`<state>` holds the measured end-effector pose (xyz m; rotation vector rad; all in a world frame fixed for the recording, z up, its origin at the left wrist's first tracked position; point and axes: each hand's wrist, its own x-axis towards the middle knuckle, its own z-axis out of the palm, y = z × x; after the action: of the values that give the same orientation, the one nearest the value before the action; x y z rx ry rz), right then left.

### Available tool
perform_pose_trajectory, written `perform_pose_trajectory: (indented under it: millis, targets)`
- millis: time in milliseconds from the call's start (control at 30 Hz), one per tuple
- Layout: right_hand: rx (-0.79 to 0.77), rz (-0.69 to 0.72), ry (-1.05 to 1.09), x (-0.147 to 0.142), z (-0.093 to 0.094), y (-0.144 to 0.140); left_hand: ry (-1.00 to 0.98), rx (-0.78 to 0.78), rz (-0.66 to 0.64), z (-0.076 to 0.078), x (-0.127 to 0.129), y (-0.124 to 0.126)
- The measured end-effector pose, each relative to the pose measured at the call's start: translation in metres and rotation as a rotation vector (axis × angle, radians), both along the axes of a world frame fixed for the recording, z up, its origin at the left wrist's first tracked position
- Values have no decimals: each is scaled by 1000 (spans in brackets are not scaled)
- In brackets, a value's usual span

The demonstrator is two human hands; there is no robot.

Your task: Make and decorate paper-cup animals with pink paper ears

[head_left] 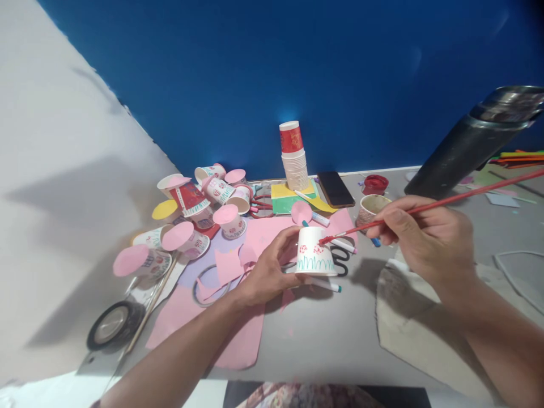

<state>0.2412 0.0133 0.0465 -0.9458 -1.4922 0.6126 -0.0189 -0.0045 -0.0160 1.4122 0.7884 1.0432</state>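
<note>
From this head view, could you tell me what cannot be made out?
- Far side of the upside-down paper cup: turned away, partly covered by the left hand.
- Brush handle end: cut off by the right edge.
- Scissors: mostly behind the cup.
- Right hand fingertips: curled under.

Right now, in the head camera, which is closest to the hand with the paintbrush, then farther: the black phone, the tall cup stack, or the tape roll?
From the right hand:
1. Black phone, just up and left of it.
2. Tall cup stack, farther back by the blue wall.
3. Tape roll, far left at the table edge.
</note>
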Motion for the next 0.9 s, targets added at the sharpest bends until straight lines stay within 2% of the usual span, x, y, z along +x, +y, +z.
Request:
perform_pose_trajectory:
  millis: [367, 900]
  targets:
    - [-25, 35, 47, -2, -4, 3, -50, -23, -27, -4, 0, 1]
    - [14, 73, -4, 0, -4, 0, 64, -36, -18, 2, 0, -1]
